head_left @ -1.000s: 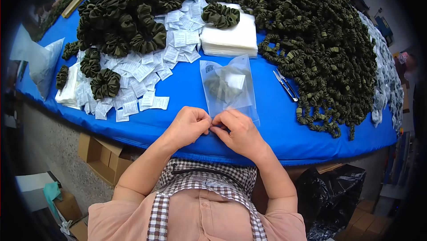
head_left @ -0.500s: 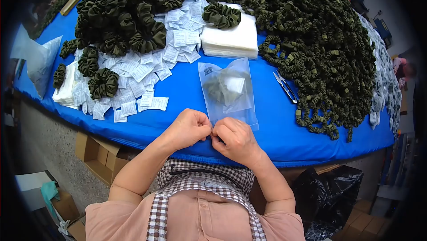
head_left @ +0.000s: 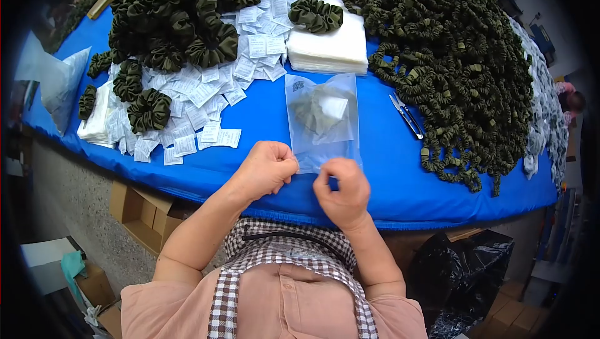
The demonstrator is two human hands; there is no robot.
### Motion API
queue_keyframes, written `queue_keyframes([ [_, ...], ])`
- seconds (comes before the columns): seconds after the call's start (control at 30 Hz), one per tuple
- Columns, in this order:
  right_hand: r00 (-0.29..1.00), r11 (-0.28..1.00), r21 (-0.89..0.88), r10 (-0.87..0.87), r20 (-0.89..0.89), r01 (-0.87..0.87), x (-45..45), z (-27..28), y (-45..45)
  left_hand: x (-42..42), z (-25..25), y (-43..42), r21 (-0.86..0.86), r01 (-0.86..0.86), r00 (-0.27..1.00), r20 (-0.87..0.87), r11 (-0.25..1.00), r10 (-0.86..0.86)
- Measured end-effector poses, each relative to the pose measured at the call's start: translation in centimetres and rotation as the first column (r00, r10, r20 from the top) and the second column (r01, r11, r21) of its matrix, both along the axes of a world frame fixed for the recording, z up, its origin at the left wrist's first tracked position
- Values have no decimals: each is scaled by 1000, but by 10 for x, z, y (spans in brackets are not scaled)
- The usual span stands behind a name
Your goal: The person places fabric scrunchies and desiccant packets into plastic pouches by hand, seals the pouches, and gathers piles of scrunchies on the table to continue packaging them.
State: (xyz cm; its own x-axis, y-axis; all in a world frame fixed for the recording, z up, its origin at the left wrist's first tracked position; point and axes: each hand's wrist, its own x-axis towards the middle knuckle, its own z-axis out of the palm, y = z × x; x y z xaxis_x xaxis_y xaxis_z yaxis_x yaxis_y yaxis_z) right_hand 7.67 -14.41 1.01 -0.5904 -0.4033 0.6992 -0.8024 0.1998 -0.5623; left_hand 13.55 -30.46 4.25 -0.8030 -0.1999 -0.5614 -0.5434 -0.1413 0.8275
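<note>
A frosted plastic bag (head_left: 323, 145) lies on the blue table cover, with a dark green scrunchie (head_left: 310, 112) and a small white packet (head_left: 335, 107) showing through it. My left hand (head_left: 269, 169) is closed, its fingertips pinching the bag's near left corner. At the bag's near edge, further right, my right hand (head_left: 344, 192) has thumb and forefinger pinched together on the plastic, making a ring with a gap in it. The exact grip of the right fingertips is partly hidden.
White printed packets (head_left: 203, 93) spread at left beside a heap of scrunchies (head_left: 181, 10). One scrunchie (head_left: 316, 15) rests on a stack of white bags (head_left: 328, 48). Thread snips (head_left: 406, 116) lie right, near a large pile of gathered green bands (head_left: 459, 82). A cardboard box (head_left: 140, 217) stands below.
My right hand has moved right along the bag's near edge, away from my left hand, which stays at the left corner. The bag lies slightly higher in view.
</note>
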Motion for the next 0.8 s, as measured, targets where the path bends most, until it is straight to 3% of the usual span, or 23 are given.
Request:
queue_keyframes([
  [0.03, 1000, 1000, -2, -3, -1, 3, -2, -1, 5, 0, 2, -3, 0, 7, 1000, 8, 1000, -7],
  [0.1, 942, 965, -144, -168, 291, 217, -8, -2, 23, 1, 5, -10, 0, 25, 999, 23, 1000, -25],
  [0.13, 844, 915, -282, -104, 526, 288, -10, 2, 37, 1, 6, -14, -2, 33, 999, 21, 999, -33],
  [0.17, 754, 881, -292, -103, 649, 372, -12, 21, 53, 0, 7, -17, -42, 73, 997, 22, 996, -72],
  [0.3, 691, 722, -388, -171, 702, 573, -41, 18, 179, -2, 10, -29, -157, 210, 978, 31, 965, -208],
  [0.37, 587, 584, -279, -442, 678, 762, -35, 40, 278, -1, 16, -32, -229, 255, 967, 51, 940, -250],
  [0.43, 577, 518, -306, -516, 633, 799, 1, 47, 453, 3, 17, -35, -297, 286, 958, 77, 911, -276],
  [0.47, 587, 446, -383, -573, 572, 809, 26, 68, 461, 6, 15, -36, -295, 286, 958, 80, 912, -275],
  [0.53, 578, 360, -466, -635, 512, 808, 28, 65, 466, 13, 11, -39, -650, 184, 939, -107, 737, -328],
  [0.6, 512, 479, -181, -793, 331, 859, 2, 52, 470, 18, 2, -34, -869, -43, 872, -274, 493, -406],
  [0.63, 484, 490, -32, -845, 227, 871, -3, 52, 482, 16, -1, -34, -870, -48, 872, -276, 491, -405],
  [0.67, 465, 476, 115, -878, 114, 872, 13, 41, 487, 12, -4, -34, -916, -109, 823, -300, 385, -481],
  [0.77, 465, 290, 530, -854, -232, 797, -17, 34, 388, 11, -14, -29, -949, -307, 666, -269, 73, -696],
  [0.8, 474, 176, 631, -812, -340, 755, -14, 45, 367, 9, -16, -29, -949, -305, 661, -267, 74, -702],
])
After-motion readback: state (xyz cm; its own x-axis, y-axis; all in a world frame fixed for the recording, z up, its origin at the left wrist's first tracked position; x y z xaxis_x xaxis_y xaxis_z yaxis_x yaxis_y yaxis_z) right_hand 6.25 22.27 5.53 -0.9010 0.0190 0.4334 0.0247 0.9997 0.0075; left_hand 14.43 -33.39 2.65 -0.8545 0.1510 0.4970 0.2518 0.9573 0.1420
